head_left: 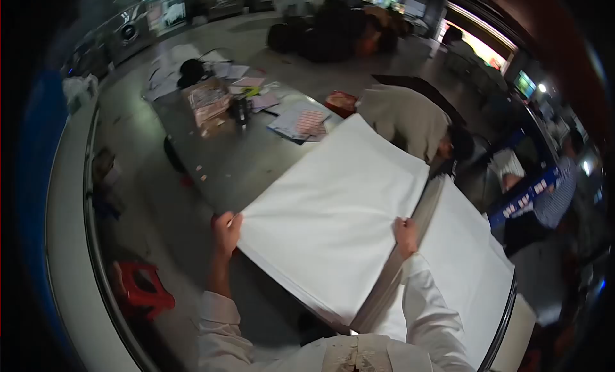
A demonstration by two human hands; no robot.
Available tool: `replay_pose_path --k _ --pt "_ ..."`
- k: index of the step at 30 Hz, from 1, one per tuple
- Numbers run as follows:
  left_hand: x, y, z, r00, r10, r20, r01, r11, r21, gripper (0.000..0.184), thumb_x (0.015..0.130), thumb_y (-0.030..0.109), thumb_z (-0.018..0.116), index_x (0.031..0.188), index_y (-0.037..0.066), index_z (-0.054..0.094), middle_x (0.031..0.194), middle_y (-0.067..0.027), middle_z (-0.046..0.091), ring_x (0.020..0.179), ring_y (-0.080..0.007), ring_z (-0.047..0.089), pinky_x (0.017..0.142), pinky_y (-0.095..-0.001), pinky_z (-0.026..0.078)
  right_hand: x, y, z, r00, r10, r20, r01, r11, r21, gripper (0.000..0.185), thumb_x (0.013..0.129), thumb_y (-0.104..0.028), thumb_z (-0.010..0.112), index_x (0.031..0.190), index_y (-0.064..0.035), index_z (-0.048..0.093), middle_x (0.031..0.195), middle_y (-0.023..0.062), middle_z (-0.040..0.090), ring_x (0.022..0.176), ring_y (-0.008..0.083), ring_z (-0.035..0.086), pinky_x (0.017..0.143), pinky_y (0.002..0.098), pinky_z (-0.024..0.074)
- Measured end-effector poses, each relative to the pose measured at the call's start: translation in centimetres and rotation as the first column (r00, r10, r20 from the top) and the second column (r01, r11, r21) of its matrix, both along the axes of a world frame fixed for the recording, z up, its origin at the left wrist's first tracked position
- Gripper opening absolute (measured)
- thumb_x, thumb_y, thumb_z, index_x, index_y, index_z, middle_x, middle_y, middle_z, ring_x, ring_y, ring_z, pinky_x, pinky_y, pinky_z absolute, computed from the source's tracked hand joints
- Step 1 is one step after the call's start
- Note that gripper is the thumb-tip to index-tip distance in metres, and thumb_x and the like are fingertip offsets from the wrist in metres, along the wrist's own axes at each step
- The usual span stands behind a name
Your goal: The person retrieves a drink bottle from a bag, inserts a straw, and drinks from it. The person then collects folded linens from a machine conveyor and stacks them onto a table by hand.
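A folded white cloth sheet (333, 212) lies in front of me, with faint creases running between my two hands. My left hand (227, 232) is closed on its left edge. On the right edge, beside a narrow gap, my right hand (405, 236) is closed in a fist gripping the cloth. Across that gap rests a second pile of folded white cloth (458, 256), its near part partly covered by my right sleeve.
Beyond the cloth, a metal table (250, 157) carries papers (298, 122), a cardboard box (208, 106) and other clutter. A person (407, 119) bends over close behind the cloth. Another in a striped shirt (556, 192) stands at right. A red stool (144, 289) sits on the floor at left.
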State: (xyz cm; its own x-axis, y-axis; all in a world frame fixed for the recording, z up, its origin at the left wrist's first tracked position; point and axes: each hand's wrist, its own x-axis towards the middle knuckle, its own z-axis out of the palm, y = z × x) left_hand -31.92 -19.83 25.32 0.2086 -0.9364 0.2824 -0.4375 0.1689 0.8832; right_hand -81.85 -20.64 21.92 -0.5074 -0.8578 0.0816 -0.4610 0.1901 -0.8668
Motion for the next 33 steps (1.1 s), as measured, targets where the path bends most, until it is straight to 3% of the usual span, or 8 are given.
replay_pose_path --k 4,7,9,12,17,21,30,33 --pt "2.5 -1.1 -6.7 1.000 0.008 0.016 -0.005 0.983 -0.181 0.027 0.083 0.014 0.059 0.066 0.003 0.042 0.062 -0.0032 0.039 0.061 -0.0137 0.036 0.054 -0.0327 0.034 2.5 4.4 1.6 0.986 -0.097 -0.139 0.100 0.995 0.011 0.029 0.084 -0.023 0.053 0.094 0.0038 0.057 0.081 0.0225 0.063 0.076 0.0377 0.062 0.067 0.0401 0.0492" --pt "2.5 -0.8 -4.9 0.995 0.017 -0.101 -0.006 0.994 0.112 0.012 0.087 0.014 0.055 0.081 0.005 0.050 0.073 0.0010 0.046 0.067 -0.0091 0.041 0.058 -0.0252 0.038 -1.2 9.9 -0.2 0.998 0.007 -0.060 -0.006 1.000 0.013 0.041 0.084 -0.030 0.053 0.112 0.0003 0.050 0.097 0.0244 0.059 0.090 0.0373 0.058 0.079 0.0405 0.0459" --pt "6.8 -1.4 -11.2 0.955 0.224 0.196 -0.160 0.941 -0.300 0.025 0.091 0.025 0.052 0.097 0.001 0.052 0.085 -0.0065 0.052 0.077 -0.0168 0.048 0.073 -0.0314 0.044 -4.8 16.2 2.2 0.984 0.027 -0.175 -0.027 1.000 0.000 0.043 0.084 -0.024 0.052 0.118 -0.0003 0.044 0.098 0.0209 0.056 0.090 0.0371 0.054 0.080 0.0414 0.0455" --pt "0.4 6.6 -7.5 0.867 0.445 0.223 -0.338 0.856 -0.392 0.028 0.091 0.027 0.051 0.097 0.000 0.053 0.085 -0.0081 0.054 0.078 -0.0187 0.050 0.072 -0.0331 0.044 -12.9 26.1 1.1 0.835 -0.296 -0.463 0.207 0.950 -0.236 0.043 0.079 -0.014 0.056 0.117 0.0011 0.045 0.102 0.0250 0.052 0.098 0.0389 0.049 0.084 0.0432 0.0420" --pt "-19.4 25.8 -9.2 0.976 -0.050 0.213 0.046 0.999 0.020 0.032 0.089 0.031 0.051 0.095 -0.001 0.056 0.086 -0.0108 0.057 0.079 -0.0220 0.054 0.072 -0.0358 0.045 -29.8 47.7 -6.8 0.540 -0.620 -0.569 0.737 0.675 -0.036 0.052 0.076 -0.022 0.057 0.119 0.0034 0.046 0.114 0.0248 0.051 0.108 0.0403 0.046 0.091 0.0480 0.0371" --pt "-35.9 39.5 -12.3 0.837 -0.534 0.118 0.427 0.773 0.470 0.036 0.088 0.034 0.051 0.094 -0.001 0.059 0.087 -0.0129 0.060 0.081 -0.0246 0.057 0.071 -0.0380 0.045 -36.8 66.5 -12.6 0.456 -0.534 -0.712 0.886 0.199 0.418 0.058 0.086 -0.032 0.046 0.134 -0.0019 0.033 0.134 0.0239 0.031 0.123 0.0385 0.032 0.099 0.0537 0.0260" --pt "-55.2 53.6 -17.9 0.593 -0.804 -0.039 0.517 0.343 0.785 0.042 0.083 0.037 0.053 0.075 -0.003 0.064 0.071 -0.0183 0.063 0.076 -0.0288 0.063 0.069 -0.0405 0.045 -42.3 75.8 -9.6 0.689 -0.532 -0.492 0.724 0.513 0.461 0.053 0.076 -0.029 0.056 0.115 0.0054 0.042 0.112 0.0284 0.045 0.099 0.0429 0.050 0.084 0.0460 0.0429" --pt "-58.8 55.5 -17.2 0.425 -0.901 -0.085 0.579 0.198 0.791 0.037 0.082 0.033 0.056 0.089 -0.002 0.063 0.082 -0.0190 0.063 0.083 -0.0286 0.062 0.073 -0.0403 0.045 -44.0 76.9 -11.6 0.729 -0.563 -0.390 0.683 0.558 0.471 0.048 0.074 -0.026 0.056 0.109 0.0059 0.045 0.100 0.0283 0.054 0.089 0.0429 0.056 0.077 0.0453 0.0462"
